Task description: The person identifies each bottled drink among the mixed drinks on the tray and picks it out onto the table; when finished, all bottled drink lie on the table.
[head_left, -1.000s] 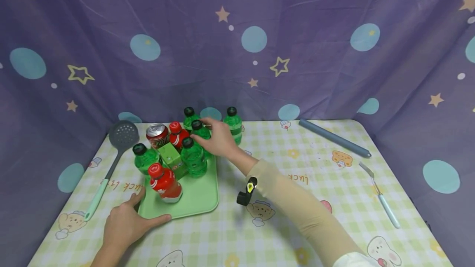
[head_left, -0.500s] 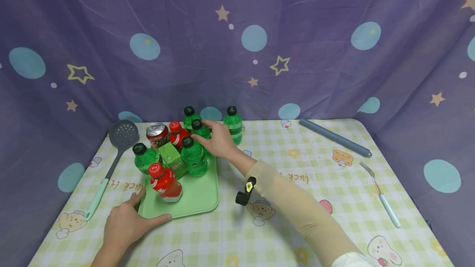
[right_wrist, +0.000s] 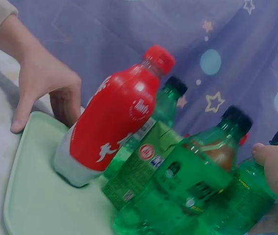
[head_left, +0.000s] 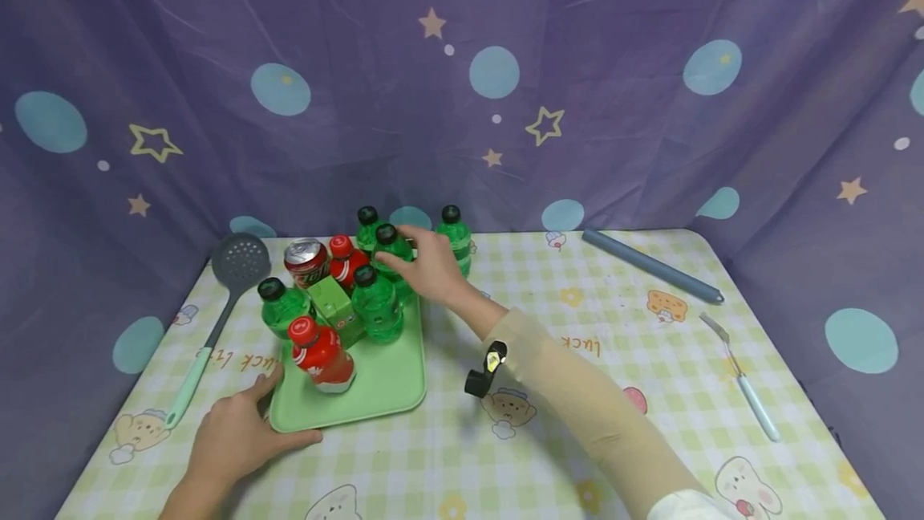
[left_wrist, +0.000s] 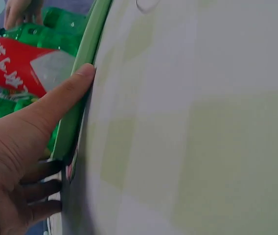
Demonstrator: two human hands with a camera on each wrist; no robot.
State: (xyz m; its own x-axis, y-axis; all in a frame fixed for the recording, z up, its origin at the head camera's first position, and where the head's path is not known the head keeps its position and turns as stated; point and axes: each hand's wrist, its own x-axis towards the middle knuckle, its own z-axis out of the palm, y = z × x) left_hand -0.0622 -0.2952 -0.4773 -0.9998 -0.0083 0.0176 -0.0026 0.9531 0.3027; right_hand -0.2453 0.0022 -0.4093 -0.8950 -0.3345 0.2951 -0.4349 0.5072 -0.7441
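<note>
My right hand [head_left: 431,267] grips a green plastic bottle [head_left: 393,245] with a black cap near the tray's back right corner. The right wrist view shows its thumb beside that bottle's cap. Spread at the front left corner of the green tray [head_left: 386,387] is my left hand [head_left: 234,440], thumb along the front edge and fingers at the left side. The left wrist view shows the thumb tip against the tray rim [left_wrist: 87,51]. On the tray stand a red-labelled bottle [head_left: 323,359], a green drink carton [head_left: 335,307], and green bottles [head_left: 378,311] close together.
A soda can [head_left: 306,262] and another red bottle [head_left: 347,263] stand at the back. One green bottle [head_left: 455,239] is right of my right hand. A slotted turner [head_left: 231,303] lies left; a grey-blue rod [head_left: 650,265] and a small fork-like utensil [head_left: 739,375] lie right.
My right hand has raised the green bottle a little and shifted it slightly right. My left hand has slid slightly left, its thumb drawing back along the tray's front edge.
</note>
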